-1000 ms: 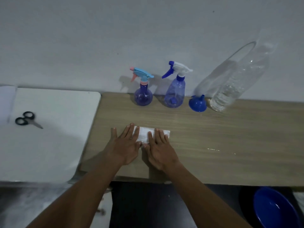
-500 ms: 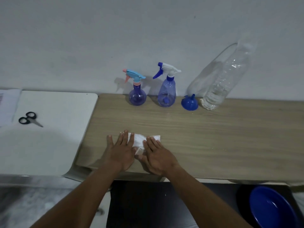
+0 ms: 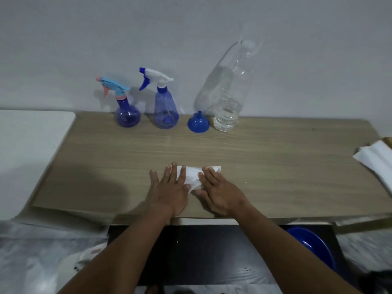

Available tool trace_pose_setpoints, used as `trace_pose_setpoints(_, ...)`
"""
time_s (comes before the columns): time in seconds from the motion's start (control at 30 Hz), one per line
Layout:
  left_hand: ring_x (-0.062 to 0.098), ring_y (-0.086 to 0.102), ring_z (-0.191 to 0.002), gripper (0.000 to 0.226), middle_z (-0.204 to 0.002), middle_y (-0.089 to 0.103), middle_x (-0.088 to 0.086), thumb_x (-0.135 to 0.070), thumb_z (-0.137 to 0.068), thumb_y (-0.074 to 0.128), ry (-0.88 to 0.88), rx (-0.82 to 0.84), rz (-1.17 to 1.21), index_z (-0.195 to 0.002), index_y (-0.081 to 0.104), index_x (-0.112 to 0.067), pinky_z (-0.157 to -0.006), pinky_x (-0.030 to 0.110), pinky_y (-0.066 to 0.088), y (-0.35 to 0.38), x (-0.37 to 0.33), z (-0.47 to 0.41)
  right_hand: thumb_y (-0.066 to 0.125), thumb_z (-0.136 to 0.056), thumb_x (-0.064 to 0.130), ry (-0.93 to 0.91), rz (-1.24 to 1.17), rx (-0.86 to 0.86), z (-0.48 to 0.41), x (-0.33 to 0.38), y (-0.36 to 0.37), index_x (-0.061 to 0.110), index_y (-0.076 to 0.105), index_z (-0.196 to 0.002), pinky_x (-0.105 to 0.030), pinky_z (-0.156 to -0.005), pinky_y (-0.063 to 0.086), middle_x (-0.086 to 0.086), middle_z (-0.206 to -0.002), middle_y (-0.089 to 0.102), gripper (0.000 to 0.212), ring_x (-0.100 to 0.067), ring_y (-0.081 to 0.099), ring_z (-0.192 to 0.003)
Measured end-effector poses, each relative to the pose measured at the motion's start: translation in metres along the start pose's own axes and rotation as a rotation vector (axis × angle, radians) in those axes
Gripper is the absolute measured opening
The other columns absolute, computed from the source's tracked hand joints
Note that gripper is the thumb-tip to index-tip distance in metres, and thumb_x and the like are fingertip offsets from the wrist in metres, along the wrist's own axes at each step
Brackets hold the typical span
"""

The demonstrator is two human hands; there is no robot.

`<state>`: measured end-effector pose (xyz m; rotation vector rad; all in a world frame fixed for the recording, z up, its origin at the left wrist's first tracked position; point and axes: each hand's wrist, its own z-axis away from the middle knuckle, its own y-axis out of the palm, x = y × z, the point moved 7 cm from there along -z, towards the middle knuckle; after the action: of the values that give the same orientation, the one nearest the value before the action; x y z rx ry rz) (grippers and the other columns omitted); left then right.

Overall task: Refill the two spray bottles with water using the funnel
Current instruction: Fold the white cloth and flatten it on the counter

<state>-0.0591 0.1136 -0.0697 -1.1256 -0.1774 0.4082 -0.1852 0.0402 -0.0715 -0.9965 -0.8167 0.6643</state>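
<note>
Pressing left hand (image 3: 169,188) and right hand (image 3: 221,193) flat, fingers straight, on the white folded paper tissue (image 3: 191,174) on the wood-grain counter (image 3: 286,166). We read this as wipe-down, not pouring. At its back edge: round blue spray bottle (image 3: 127,116), taller conical blue spray bottle (image 3: 166,112), inverted blue plastic funnel (image 3: 198,125), clear plastic water bottle (image 3: 228,98); heads on. Next: drop tissue, unscrew a head, seat funnel.

Left hand (image 3: 169,189) and right hand (image 3: 220,193) flat, fingers straight, pressing white folded paper tissue (image 3: 192,177) on wood-grain tabletop (image 3: 275,166). Along back wall: round blue spray bottle with light-blue trigger (image 3: 127,115), tall blue spray bottle with white trigger (image 3: 166,112), inverted blue plastic funnel (image 3: 198,124), large clear plastic water bottle (image 3: 230,96).
</note>
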Motion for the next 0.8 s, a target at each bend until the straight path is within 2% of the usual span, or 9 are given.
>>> trace_pose_setpoints(0.2,0.023,-0.018,-0.155,0.062,-0.167,-0.021,0.007,-0.047,-0.106,0.007,0.029,-0.004,0.001,-0.158,-0.017,-0.023,-0.118,0.064,-0.012,0.003,-0.086,-0.007,-0.016,-0.091,0.071,0.049,0.015,-0.032,0.048,-0.073,0.001,0.003,0.028,-0.158,-0.046,-0.127,0.01,-0.019,-0.166,0.018,0.105,-0.029,0.006,-0.157)
trace_pose_setpoints(0.3,0.024,-0.018,-0.155,0.062,-0.167,-0.021,0.007,-0.047,-0.106,0.008,0.038,-0.002,-0.005,-0.158,-0.016,-0.023,-0.118,0.064,-0.013,0.006,-0.119,-0.007,-0.021,-0.085,0.072,0.066,-0.003,-0.074,0.071,-0.097,-0.003,0.002,0.021,-0.159,-0.038,-0.128,0.004,-0.018,-0.167,0.015,0.11,-0.028,0.005,-0.157)
trace_pose_setpoints(0.43,0.024,-0.018,-0.155,0.062,-0.167,-0.021,0.007,-0.047,-0.106,0.008,0.047,-0.011,0.004,-0.158,-0.015,-0.024,-0.118,0.064,-0.013,0.012,-0.153,-0.002,-0.019,-0.082,0.067,0.064,-0.01,-0.09,0.101,-0.115,-0.011,0.003,0.012,-0.16,-0.027,-0.122,-0.008,-0.014,-0.169,0.005,0.105,-0.024,-0.002,-0.157)
trace_pose_setpoints(0.63,0.024,-0.017,-0.155,0.061,-0.167,-0.021,0.007,-0.046,-0.107,0.009,0.055,-0.013,-0.006,-0.159,-0.015,-0.023,-0.118,0.064,-0.012,0.017,-0.182,0.011,-0.027,-0.082,0.066,0.067,-0.014,-0.124,0.125,-0.136,-0.001,0.001,0.015,-0.159,-0.028,-0.122,-0.007,-0.016,-0.168,0.011,0.109,-0.026,0.001,-0.157)
trace_pose_setpoints(0.73,0.023,-0.016,-0.155,0.061,-0.167,-0.019,0.007,-0.046,-0.107,0.009,0.072,-0.023,-0.008,-0.159,-0.014,-0.023,-0.119,0.064,-0.011,0.02,-0.188,0.02,-0.012,-0.091,0.059,0.087,-0.047,-0.126,0.137,-0.135,0.004,0.004,0.016,-0.159,-0.025,-0.121,-0.008,-0.011,-0.168,0.01,0.092,-0.021,0.0,-0.157)
trace_pose_setpoints(0.8,0.024,-0.014,-0.156,0.061,-0.168,-0.017,0.007,-0.046,-0.108,0.009,0.089,-0.034,-0.013,-0.159,-0.012,-0.022,-0.12,0.063,-0.009,0.023,-0.19,0.025,0.001,-0.1,0.055,0.116,-0.104,-0.166,0.147,-0.133,0.005,0.005,0.023,-0.158,-0.026,-0.123,-0.003,-0.011,-0.167,0.016,0.079,-0.019,0.004,-0.156)
